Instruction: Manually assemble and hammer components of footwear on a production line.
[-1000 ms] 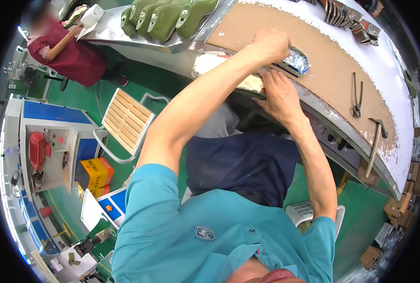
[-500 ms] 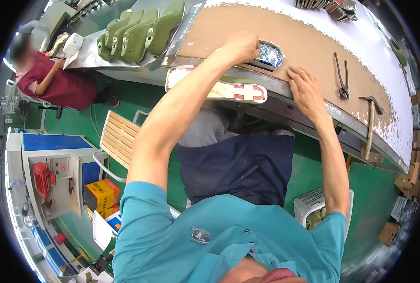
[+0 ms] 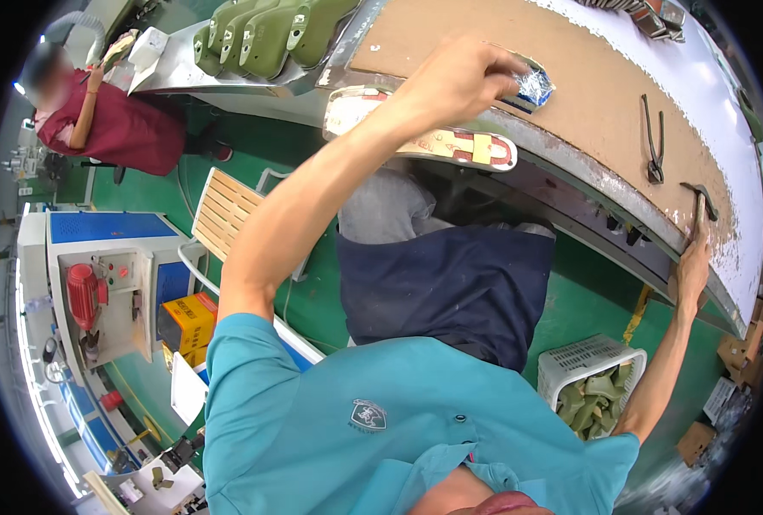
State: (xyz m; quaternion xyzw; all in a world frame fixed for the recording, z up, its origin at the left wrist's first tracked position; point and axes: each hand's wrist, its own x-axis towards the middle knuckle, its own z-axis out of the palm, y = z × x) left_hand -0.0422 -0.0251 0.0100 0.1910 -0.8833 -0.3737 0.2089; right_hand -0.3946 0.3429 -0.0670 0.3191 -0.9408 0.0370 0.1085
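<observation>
My right hand (image 3: 693,268) is closed round the wooden handle of a hammer (image 3: 701,206), whose dark head lies on the bench at the right. My left hand (image 3: 467,79) hovers by a small blue-edged box (image 3: 534,88) with shiny contents. Its fingers are curled together; whatever they hold, if anything, is too small to make out. Under my left forearm, along the bench's front edge, lies a sole-shaped piece (image 3: 452,144), pale with red marks and a yellow patch at its right end. Dark pincers (image 3: 653,142) lie on the bench left of the hammer.
The bench has a brown board (image 3: 587,112) on top and a metal front edge. Several green shoe lasts (image 3: 270,39) stand at the far left. A white basket of green pieces (image 3: 591,386) is on the floor at right. A person in maroon (image 3: 124,124) works at far left.
My right hand has moved right, from the bench edge onto the hammer handle. My left hand has drawn back slightly from the box. The whole view has shifted a little.
</observation>
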